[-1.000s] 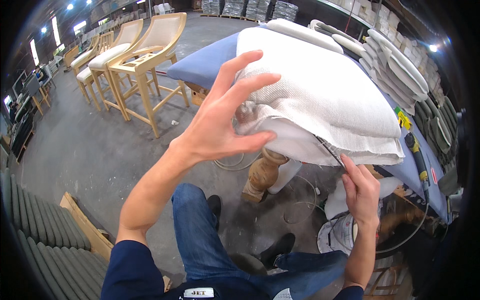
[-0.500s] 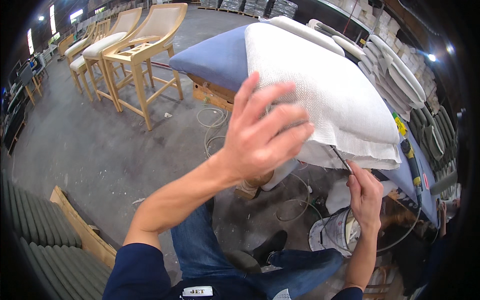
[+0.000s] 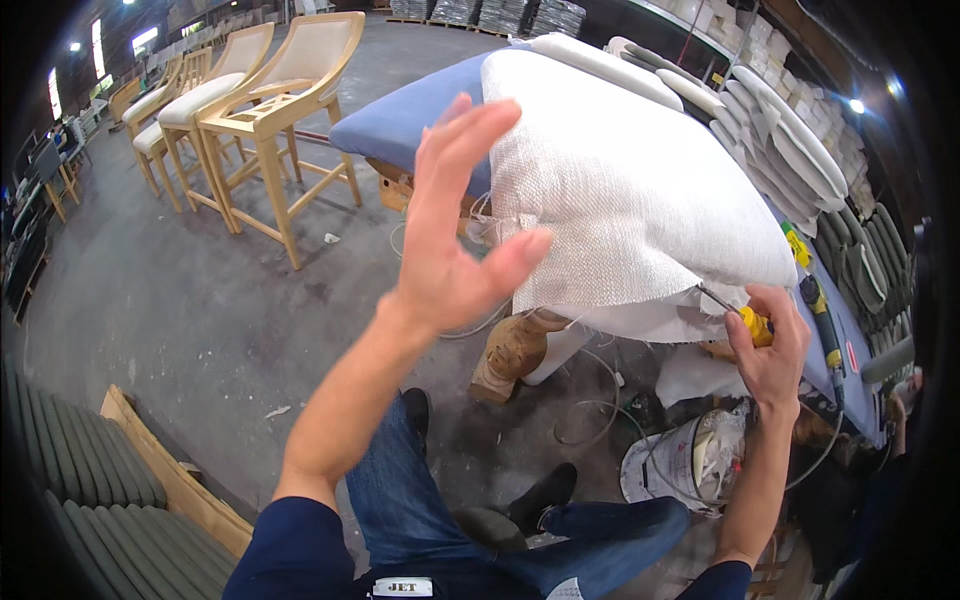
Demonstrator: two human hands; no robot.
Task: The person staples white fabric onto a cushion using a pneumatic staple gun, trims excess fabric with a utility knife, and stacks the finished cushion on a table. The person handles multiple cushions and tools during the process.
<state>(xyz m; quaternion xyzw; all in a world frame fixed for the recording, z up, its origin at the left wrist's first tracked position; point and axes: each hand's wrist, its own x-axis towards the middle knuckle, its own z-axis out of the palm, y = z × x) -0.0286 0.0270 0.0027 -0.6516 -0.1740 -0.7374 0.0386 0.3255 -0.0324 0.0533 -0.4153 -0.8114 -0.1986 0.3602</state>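
Note:
White woven fabric (image 3: 620, 170) with a frayed edge covers a padded piece on the blue-topped worktable (image 3: 400, 120). My left hand (image 3: 450, 235) is raised in front of the fabric's left side, thumb and fingers spread, holding nothing. Under the fabric's lower right edge, my right hand (image 3: 778, 355) grips a screwdriver-like tool by its yellow handle (image 3: 757, 325). Its thin dark shaft points up and left, the tip meeting the fabric's edge; whether it goes underneath is hidden. Loose threads hang near the left corner.
A long black-and-yellow tool (image 3: 822, 320) with a hose lies on the table's right side. Below stands a white bucket (image 3: 660, 465) of scraps. Wooden bar chairs (image 3: 270, 125) stand at left; stacked grey cushions (image 3: 100, 510) sit lower left; a turned wooden piece (image 3: 515, 350) is under the fabric.
My left hand has moved left, off the front of the fabric, exposing its corner. My right hand has shifted right with the tool, whose yellow handle now shows.

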